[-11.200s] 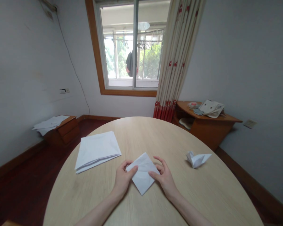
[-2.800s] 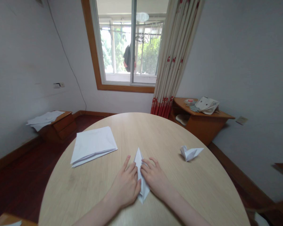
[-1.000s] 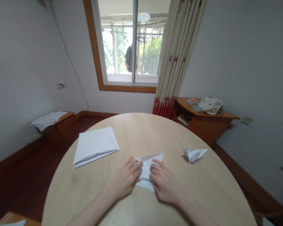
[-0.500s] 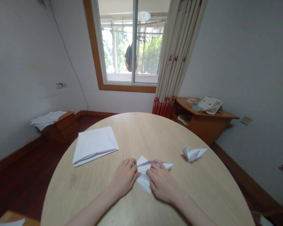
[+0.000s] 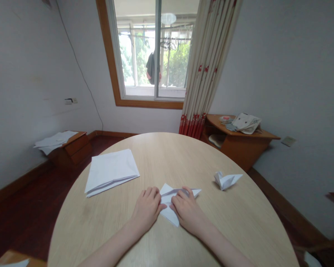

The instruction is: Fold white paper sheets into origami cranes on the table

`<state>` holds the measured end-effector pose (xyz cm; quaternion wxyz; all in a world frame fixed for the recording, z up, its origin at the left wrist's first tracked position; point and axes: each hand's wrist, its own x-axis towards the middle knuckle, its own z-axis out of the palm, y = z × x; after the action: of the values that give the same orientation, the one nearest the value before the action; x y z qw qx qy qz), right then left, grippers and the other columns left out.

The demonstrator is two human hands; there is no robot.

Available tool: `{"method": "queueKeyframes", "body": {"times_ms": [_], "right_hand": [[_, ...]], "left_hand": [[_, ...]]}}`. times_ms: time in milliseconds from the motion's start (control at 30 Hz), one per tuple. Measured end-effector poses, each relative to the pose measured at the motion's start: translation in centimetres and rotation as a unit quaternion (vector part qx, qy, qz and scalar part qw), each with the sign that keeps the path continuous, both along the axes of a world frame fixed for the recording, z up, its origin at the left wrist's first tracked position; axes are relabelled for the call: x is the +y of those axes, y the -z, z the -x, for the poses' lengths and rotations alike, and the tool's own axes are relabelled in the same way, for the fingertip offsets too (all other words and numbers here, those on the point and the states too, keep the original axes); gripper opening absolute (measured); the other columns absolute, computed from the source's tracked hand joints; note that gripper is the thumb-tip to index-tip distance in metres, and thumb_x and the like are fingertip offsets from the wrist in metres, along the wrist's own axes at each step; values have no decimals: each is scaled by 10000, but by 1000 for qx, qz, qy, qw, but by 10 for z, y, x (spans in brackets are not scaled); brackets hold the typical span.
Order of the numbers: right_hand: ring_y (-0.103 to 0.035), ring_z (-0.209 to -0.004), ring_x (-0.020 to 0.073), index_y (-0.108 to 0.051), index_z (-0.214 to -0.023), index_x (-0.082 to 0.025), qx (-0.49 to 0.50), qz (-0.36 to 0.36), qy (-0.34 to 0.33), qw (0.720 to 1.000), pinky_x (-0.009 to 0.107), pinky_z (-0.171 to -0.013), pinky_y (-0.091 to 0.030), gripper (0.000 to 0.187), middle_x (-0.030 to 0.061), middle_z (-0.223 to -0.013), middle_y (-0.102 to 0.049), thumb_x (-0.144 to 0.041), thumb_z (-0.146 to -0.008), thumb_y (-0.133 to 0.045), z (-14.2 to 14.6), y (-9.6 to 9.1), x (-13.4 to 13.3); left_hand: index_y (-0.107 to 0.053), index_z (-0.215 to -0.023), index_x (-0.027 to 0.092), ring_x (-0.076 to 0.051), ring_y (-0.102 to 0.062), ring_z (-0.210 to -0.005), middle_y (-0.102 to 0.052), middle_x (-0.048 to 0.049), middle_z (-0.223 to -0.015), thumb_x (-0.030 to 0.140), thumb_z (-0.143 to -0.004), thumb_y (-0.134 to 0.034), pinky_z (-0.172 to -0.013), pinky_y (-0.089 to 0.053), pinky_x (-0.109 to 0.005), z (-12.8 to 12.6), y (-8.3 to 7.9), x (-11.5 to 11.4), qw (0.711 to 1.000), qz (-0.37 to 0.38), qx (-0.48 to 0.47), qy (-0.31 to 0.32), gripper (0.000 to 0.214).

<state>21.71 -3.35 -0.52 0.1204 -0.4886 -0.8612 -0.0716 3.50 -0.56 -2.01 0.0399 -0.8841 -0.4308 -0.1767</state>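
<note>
A partly folded sheet of white paper [image 5: 170, 216] lies on the round wooden table [image 5: 172, 155] in front of me, with one point toward me and another off to the right. My left hand [image 5: 148, 204] grips its left side, fingers curled and thumb at the edge. On the right part of the folds, my right hand [image 5: 186, 208] presses with bent fingers, hiding some of the creases. To the right stands a finished-looking folded paper bird [image 5: 226, 181], apart from both hands.
A stack of white paper sheets [image 5: 111, 170] rests at the table's left. Beyond the table are a low wooden cabinet [image 5: 75, 148] with papers on top, a corner desk [image 5: 242, 144] with a cloth bag [image 5: 247, 123], and a curtain [image 5: 204, 74] beside the window.
My right hand has shifted slightly left over the folded paper. The left hand stays at its side of the paper, and the view has moved a little.
</note>
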Motion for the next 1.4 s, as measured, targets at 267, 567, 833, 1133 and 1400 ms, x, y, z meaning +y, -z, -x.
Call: {"method": "queueKeyframes", "body": {"times_ms": [267,567,833,1133,1400], "right_hand": [[-550,-869,205,-548,-792,-171,-4,-6,7,1000,410,-985,-266,107,28,-787,-630,-131,-890,-533,2,7,2],[-549,-885,208,-532,-799,-185,5,-21,16,1000,419,-964,-248,103,18,-812,-630,-127,-882,-549,5,13,4],[-537,-967,232,-540,-800,-190,17,-30,43,998,462,-992,-197,87,23,-853,-648,-167,-860,-599,0,11,6],[-553,-943,223,-533,-827,-201,23,-35,60,997,457,-980,-204,72,14,-848,-652,-185,-871,-588,-8,7,11],[-549,-958,231,-536,-836,-199,39,-14,65,997,438,-916,-240,85,25,-867,-657,-121,-870,-542,-17,3,15]], "left_hand": [[-524,-883,173,-242,-507,-903,-565,-43,-979,270,-854,-664,-750,-405,-353,-2,-3,0,999,40,-25,-9,172],[-514,-886,191,-220,-507,-920,-565,-14,-950,238,-846,-661,-796,-375,-341,2,-4,4,989,116,-91,-28,159],[-519,-871,200,-209,-508,-953,-562,-4,-963,169,-837,-647,-819,-349,-342,6,-7,8,979,156,-125,-35,135],[-552,-878,218,-244,-494,-1014,-536,-41,-1105,94,-805,-625,-877,-349,-403,5,-4,4,992,46,-116,-5,161],[-609,-936,255,-248,-459,-1077,-517,-57,-1172,39,-838,-534,-960,-308,-469,5,3,3,994,-23,-90,49,248]]}}
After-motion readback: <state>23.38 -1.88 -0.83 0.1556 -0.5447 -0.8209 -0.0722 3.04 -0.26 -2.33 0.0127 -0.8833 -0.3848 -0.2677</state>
